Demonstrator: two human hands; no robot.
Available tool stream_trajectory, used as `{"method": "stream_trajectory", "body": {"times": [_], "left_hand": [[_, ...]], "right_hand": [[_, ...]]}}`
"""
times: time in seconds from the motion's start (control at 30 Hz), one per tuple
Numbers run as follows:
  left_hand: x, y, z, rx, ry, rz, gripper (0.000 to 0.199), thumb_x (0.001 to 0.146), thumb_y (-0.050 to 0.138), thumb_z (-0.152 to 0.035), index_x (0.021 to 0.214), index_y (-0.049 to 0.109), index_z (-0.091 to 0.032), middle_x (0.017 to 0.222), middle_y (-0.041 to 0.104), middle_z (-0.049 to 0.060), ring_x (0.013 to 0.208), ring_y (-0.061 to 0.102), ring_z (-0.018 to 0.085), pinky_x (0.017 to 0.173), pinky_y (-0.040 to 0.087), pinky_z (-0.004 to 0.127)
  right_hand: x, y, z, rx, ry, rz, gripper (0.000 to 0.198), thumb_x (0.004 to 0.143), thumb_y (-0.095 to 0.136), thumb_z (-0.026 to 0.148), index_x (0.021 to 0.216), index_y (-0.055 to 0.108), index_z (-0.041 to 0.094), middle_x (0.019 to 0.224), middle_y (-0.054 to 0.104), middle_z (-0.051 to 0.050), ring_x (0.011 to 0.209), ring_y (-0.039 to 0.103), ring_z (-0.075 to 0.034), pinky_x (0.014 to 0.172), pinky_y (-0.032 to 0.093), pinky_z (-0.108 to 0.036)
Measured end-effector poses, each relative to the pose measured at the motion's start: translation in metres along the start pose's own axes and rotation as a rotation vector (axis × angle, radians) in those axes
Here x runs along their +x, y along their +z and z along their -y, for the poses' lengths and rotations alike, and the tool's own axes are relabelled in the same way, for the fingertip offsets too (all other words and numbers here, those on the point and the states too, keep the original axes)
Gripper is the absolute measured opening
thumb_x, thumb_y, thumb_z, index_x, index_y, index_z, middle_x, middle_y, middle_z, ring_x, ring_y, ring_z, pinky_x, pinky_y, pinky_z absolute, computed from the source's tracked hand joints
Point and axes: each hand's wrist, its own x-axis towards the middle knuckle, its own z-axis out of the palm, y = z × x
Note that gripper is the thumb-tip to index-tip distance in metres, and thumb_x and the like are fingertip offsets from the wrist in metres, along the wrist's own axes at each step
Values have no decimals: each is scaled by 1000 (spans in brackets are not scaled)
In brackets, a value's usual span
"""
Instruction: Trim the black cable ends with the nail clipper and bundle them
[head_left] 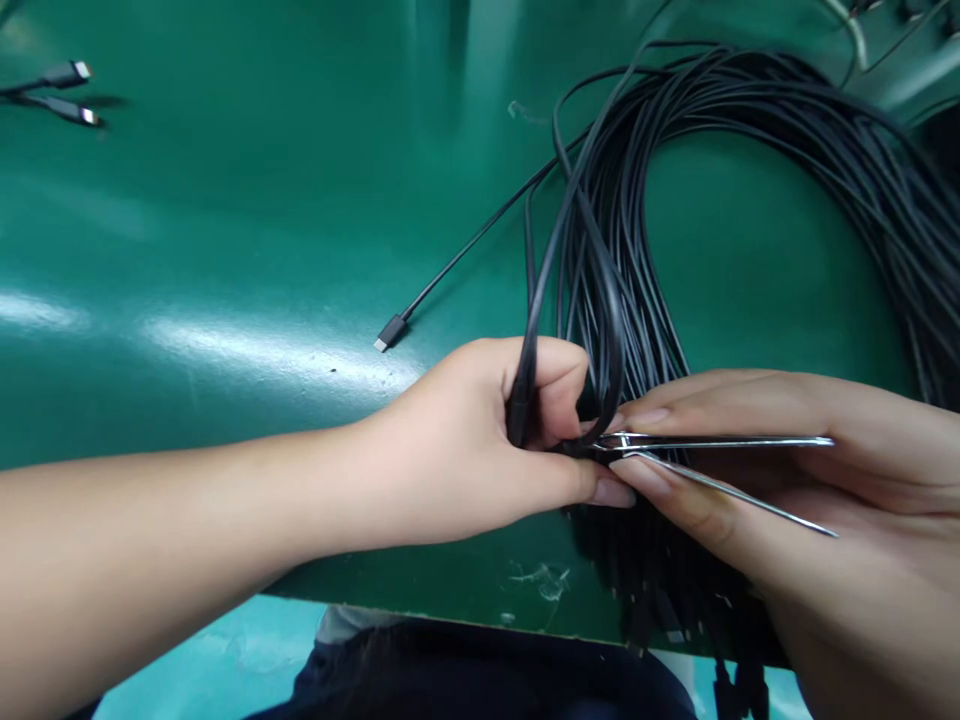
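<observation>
The left hand has its fingers closed around one black cable lifted from the cable bundle on the green bench. Just right of the bundle's gathered neck, the right hand pinches metal tweezers, tips at the neck. By my reading most cables remain bunched; one loose connector lies left of the bundle.
</observation>
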Motion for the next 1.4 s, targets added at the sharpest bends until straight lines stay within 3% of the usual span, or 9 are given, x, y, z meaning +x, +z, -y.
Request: {"method": "stream_trajectory", "body": {"times": [0.23,0.37,0.7,1.4], "left_hand": [[0,-1,0,-10,-41,12,38,65,79,-22,60,41,-19,54,45,-8,52,43,7,45,33,19],[0,-1,0,-7,-57,6,37,64,80,-23,62,43,-19,54,46,-8,52,44,7,46,34,19],[-1,-1,0,8,-33,8,36,66,77,-24,61,42,-20,57,48,-6,55,47,9,48,37,22],[0,1,0,-7,-4,-17,39,67,74,-18,58,36,-19,55,44,-8,51,42,6,45,34,19]], "right_hand": [[2,0,1,156,18,-63,23,73,76,4,83,72,24,79,74,3,75,70,-13,63,60,-21],[3,-2,1,194,24,-78,19,74,76,8,84,71,23,80,73,0,71,71,-16,57,60,-26],[7,-2,-5,81,-64,77,20,72,79,12,83,70,25,78,73,1,66,69,-15,54,59,-23],[5,2,1,23,-49,36,20,73,77,9,83,71,25,77,72,3,70,68,-13,56,56,-22]]}}
